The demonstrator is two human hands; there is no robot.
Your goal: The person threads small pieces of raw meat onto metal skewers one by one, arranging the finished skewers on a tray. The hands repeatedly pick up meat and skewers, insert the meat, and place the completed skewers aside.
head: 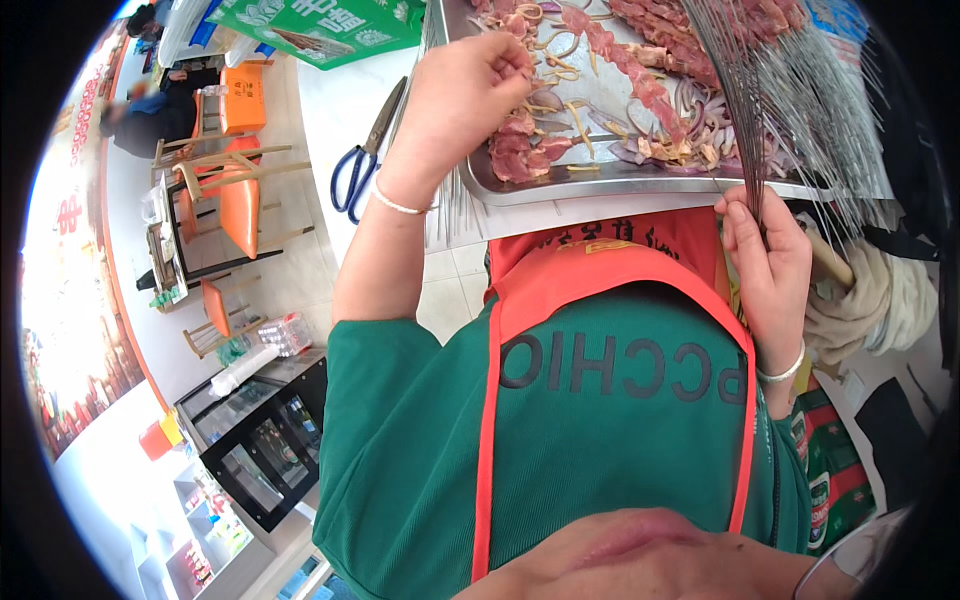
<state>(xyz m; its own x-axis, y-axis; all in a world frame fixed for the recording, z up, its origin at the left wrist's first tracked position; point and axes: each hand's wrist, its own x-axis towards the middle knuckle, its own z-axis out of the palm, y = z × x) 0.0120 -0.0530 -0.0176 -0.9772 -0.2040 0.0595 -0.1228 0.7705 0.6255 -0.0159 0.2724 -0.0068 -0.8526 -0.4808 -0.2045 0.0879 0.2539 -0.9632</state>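
My left hand [476, 94] hangs over the left side of a metal tray [525, 196], thumb and fingers drawn together. I cannot tell whether anything is between the fingertips. Raw meat pieces [517, 157] lie just below it in the tray's corner. My right hand [769, 255], in front of the tray's near rim, grips the lower ends of a bundle of thin metal skewers [739, 105]. Across the tray run a long strip of threaded meat [630, 64] and, farther back, a pile of meat skewers [664, 37]. Sliced red onion [709, 124] lies among them.
Blue-handled scissors [367, 154] lie left of the tray beside more skewers [450, 206]. A green printed bag [330, 30] is at the back left. Many loose skewers [825, 112] fan out rightward. Orange chairs [238, 202] and a seated person [169, 112] are off left.
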